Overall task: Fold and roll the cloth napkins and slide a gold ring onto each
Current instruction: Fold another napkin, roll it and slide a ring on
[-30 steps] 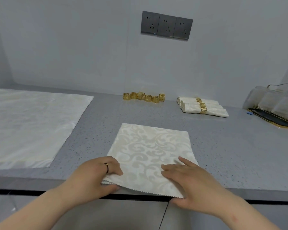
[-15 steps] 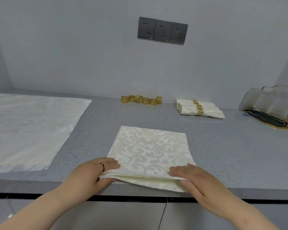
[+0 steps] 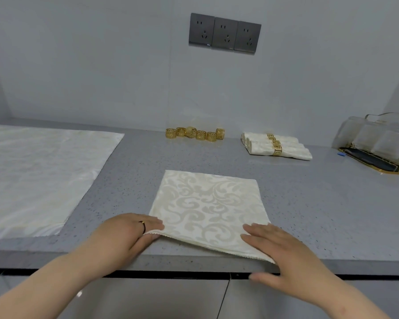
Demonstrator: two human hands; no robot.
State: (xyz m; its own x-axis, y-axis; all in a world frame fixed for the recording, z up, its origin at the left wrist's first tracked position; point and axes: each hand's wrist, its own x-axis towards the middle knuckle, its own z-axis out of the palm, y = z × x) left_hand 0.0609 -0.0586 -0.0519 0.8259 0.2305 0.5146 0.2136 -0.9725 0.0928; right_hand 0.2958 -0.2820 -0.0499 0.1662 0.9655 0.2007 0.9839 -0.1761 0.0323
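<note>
A cream damask napkin [image 3: 209, 204], folded into a square, lies on the grey counter [image 3: 320, 210] near its front edge. My left hand [image 3: 127, 236] pinches the napkin's near left corner between fingers and thumb and lifts it slightly. My right hand [image 3: 279, 249] grips the near right corner, fingers flat on top and thumb under the counter's edge. Several gold rings [image 3: 195, 134] stand in a row by the back wall. Three rolled napkins [image 3: 276, 147], each in a gold ring, lie to their right.
A large stack of unfolded cream napkins [image 3: 37, 176] covers the counter's left side. At the far right a gold-rimmed tray [image 3: 376, 163] holds clear glassware [image 3: 378, 134]. Wall sockets [image 3: 225, 33] sit above the rings.
The near edge of the napkin has been lifted a little off the counter by both hands. My right hand slid toward the near right corner.
</note>
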